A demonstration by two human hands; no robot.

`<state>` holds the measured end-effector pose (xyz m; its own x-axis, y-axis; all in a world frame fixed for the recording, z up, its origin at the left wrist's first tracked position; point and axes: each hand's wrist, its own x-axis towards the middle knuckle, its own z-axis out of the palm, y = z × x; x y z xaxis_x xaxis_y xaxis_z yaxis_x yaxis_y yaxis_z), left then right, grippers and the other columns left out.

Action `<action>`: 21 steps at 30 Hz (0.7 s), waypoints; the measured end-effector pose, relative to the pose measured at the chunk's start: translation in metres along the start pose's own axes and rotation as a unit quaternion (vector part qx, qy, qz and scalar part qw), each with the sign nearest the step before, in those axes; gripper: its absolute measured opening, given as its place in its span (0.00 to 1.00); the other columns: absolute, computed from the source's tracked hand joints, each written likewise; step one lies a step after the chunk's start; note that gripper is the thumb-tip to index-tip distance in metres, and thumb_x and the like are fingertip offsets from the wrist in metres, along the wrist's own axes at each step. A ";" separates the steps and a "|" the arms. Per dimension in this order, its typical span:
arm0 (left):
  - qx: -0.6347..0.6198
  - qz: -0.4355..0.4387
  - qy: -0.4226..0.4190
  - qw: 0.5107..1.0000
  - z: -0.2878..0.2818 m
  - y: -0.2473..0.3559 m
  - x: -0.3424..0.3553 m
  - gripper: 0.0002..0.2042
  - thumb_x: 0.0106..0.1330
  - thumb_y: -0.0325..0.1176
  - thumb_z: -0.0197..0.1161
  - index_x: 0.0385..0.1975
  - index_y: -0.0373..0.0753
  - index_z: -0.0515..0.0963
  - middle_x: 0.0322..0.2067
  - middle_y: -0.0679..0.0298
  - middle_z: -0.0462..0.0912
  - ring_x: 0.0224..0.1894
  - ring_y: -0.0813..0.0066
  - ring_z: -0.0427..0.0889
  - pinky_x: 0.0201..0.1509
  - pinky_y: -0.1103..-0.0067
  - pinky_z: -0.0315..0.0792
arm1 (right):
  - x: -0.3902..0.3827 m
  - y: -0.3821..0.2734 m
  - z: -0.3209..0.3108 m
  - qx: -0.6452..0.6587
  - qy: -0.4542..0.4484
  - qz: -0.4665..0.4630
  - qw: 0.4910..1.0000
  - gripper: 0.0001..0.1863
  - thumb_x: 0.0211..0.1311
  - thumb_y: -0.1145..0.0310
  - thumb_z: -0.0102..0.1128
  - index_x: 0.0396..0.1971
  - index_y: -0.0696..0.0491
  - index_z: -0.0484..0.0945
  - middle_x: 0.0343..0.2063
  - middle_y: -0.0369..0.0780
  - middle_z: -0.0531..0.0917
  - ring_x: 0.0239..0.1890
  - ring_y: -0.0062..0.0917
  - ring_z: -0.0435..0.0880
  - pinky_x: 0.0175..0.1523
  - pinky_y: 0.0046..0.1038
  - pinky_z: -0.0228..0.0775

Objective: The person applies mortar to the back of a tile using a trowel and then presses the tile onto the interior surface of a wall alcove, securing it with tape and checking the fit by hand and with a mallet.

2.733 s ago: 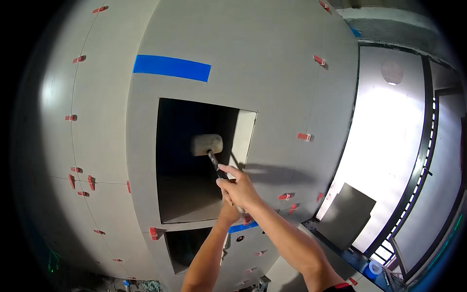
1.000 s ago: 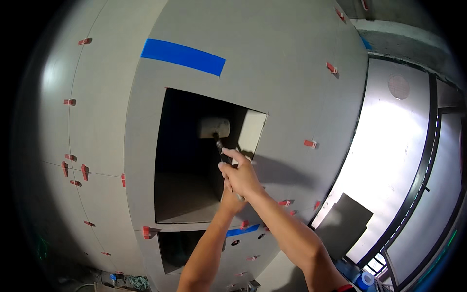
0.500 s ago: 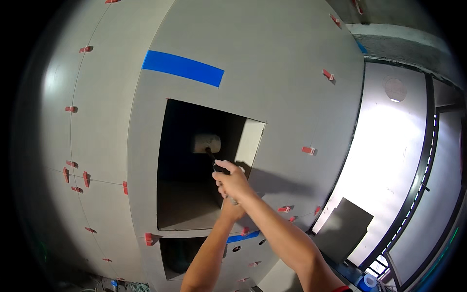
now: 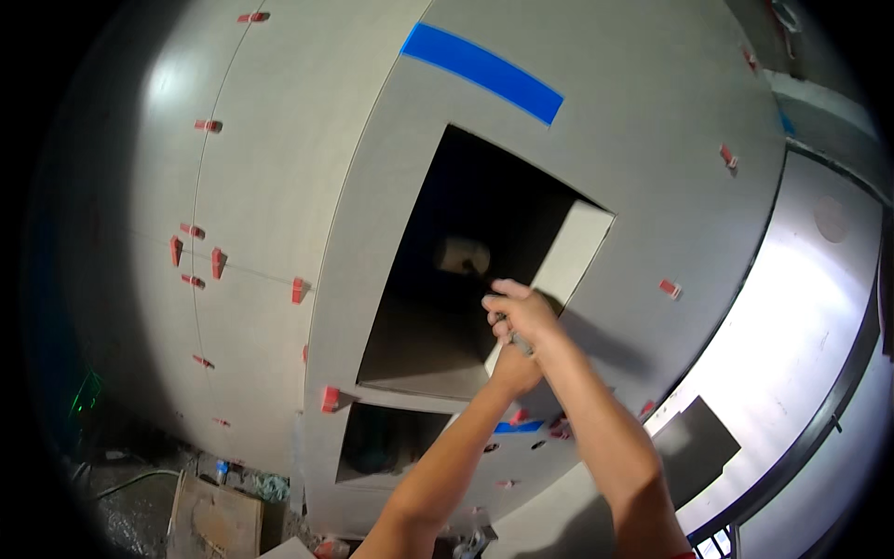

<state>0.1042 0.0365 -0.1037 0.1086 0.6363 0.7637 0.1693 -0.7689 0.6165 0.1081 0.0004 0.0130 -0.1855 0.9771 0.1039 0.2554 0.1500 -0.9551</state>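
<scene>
On my feed I've got the right hand (image 4: 527, 314) curled round the mallet (image 4: 464, 255), left hand (image 4: 515, 371) gripping it too, partly hidden, both at the square opening's (image 4: 575, 244) lower right. Mallet's head is in or before that opening, can't tell; blue tape (image 4: 484, 73) above it, a red clip (image 4: 670, 289) off right.

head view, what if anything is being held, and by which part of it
A mallet, by its handle: the right grip is closed around it; the left grip, just below, seems to share the hold but is partly hidden.
</scene>
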 end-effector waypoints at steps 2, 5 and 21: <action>-0.007 -0.056 -0.098 0.994 0.006 0.003 0.009 0.17 0.63 0.41 0.58 0.48 0.40 0.75 0.53 0.51 0.76 0.58 0.53 0.71 0.58 0.61 0.64 | 0.016 0.007 -0.015 0.018 0.037 0.031 0.999 0.29 0.60 0.75 0.60 0.62 0.59 0.67 0.19 0.39 0.74 0.15 0.20 0.71 0.18 0.26 0.62; 0.011 0.048 -0.022 0.999 0.012 -0.035 -0.002 0.18 0.62 0.42 0.60 0.48 0.40 0.74 0.53 0.50 0.76 0.58 0.54 0.72 0.59 0.61 0.64 | 0.015 0.009 0.024 -0.038 0.036 0.000 0.999 0.15 0.60 0.75 0.58 0.48 0.59 0.74 0.17 0.38 0.73 0.14 0.20 0.70 0.17 0.26 0.60; -0.127 0.017 0.057 0.990 0.012 -0.019 -0.005 0.22 0.63 0.44 0.59 0.53 0.40 0.73 0.54 0.52 0.76 0.61 0.54 0.69 0.63 0.63 0.61 | 0.000 -0.005 0.011 0.058 0.035 0.037 0.997 0.07 0.60 0.76 0.60 0.35 0.54 0.72 0.19 0.37 0.73 0.14 0.17 0.69 0.18 0.24 0.59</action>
<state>0.1118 0.0486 -0.1218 -0.0037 0.6103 0.7921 -0.0854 -0.7894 0.6078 0.0963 -0.0019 0.0142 -0.1025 0.9937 0.0463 0.1539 0.0618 -0.9861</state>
